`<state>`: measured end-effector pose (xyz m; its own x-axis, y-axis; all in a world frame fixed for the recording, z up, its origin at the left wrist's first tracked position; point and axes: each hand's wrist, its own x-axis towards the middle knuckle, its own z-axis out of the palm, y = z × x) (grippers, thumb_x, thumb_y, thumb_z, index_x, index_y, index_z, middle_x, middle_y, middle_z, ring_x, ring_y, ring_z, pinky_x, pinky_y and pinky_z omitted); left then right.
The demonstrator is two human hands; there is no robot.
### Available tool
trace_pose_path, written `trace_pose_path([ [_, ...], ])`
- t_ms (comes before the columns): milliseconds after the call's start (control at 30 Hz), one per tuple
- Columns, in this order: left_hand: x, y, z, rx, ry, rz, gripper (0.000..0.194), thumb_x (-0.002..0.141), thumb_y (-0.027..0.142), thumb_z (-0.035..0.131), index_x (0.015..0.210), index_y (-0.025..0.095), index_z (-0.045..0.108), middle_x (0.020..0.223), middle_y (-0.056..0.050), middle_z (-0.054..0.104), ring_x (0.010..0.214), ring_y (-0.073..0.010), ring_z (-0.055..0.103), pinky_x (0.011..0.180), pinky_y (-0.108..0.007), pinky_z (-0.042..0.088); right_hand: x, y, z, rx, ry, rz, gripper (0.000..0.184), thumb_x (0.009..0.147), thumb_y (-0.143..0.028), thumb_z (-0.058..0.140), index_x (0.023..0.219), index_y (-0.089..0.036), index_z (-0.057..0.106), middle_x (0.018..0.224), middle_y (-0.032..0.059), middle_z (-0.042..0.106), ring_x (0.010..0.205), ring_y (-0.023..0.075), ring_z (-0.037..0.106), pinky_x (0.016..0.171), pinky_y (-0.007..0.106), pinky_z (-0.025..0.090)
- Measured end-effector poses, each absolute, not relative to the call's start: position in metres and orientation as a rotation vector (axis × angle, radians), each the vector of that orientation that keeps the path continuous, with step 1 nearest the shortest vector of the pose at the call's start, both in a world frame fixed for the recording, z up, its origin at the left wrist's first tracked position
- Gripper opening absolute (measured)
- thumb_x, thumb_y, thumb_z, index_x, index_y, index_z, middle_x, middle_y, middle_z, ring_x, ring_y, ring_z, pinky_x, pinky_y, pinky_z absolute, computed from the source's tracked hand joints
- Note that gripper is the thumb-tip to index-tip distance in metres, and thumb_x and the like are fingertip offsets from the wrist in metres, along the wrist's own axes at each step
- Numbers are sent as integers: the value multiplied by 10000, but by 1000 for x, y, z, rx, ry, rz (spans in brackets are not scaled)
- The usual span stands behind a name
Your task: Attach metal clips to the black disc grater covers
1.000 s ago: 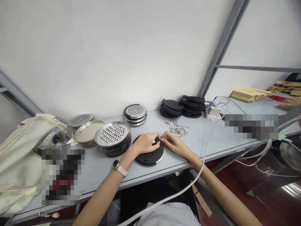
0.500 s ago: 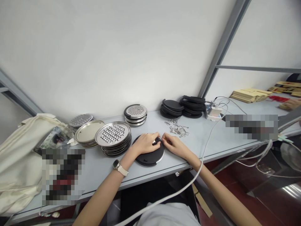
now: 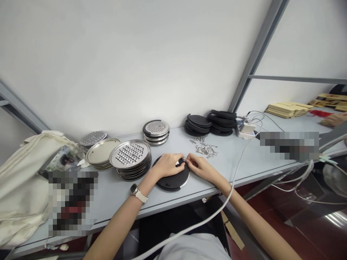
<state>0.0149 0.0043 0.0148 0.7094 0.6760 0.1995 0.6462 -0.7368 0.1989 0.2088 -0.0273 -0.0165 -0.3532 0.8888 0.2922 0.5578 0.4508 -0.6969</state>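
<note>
While gripping a round black plate (image 3: 176, 181) at lower middle with the left hand (image 3: 167, 165), pinching a shiny clip (image 3: 184, 159) with the right hand (image 3: 200, 167).

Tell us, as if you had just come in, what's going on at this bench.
A person's left hand rests on a round black disc lying on the table. The right hand pinches a small shiny piece at the disc's edge. Perforated metal discs are stacked to the left, and small metal clips lie loose beyond the right hand.
</note>
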Motion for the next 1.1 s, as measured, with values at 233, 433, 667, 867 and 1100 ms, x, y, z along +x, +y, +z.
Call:
trace_pose_path([
  [233,16,6,11,2769,1084,427,227,892,354,481,1019,222,614,849,-29,704,771,-197,657,651,-262,424,208,-27,-17,-1217,-2059,638,191,933,-295,415,772,-200,456,602,-48,445,546,117,423,554,243,318],
  [433,14,7,12,2745,1055,428,223,876,355,501,1012,228,623,771,-7,678,727,-185,645,609,-255,392,208,-27,-19,-1217,-2066,624,179,926,-281,420,765,-204,443,592,-53,432,533,114,408,543,243,303],
  [667,14,7,13,2681,1016,430,238,865,348,509,1027,237,645,718,7,634,678,-162,610,606,-246,387,209,-25,-22,-1223,-2068,624,192,921,-276,421,742,-207,430,578,-62,394,531,111,383,538,241,291],
  [867,15,7,15,2651,1009,421,205,853,330,522,970,231,656,707,11,620,653,-147,589,592,-244,380,209,-26,-22,-1226,-2058,627,207,920,-281,421,726,-209,410,580,-63,385,530,109,375,537,242,287],
  [1100,15,7,15,2592,957,449,204,852,329,518,959,232,662,717,19,637,642,-136,572,607,-240,398,208,-27,-20,-1222,-2043,643,211,911,-274,422,712,-210,397,576,-64,373,528,107,364,534,240,284],
])
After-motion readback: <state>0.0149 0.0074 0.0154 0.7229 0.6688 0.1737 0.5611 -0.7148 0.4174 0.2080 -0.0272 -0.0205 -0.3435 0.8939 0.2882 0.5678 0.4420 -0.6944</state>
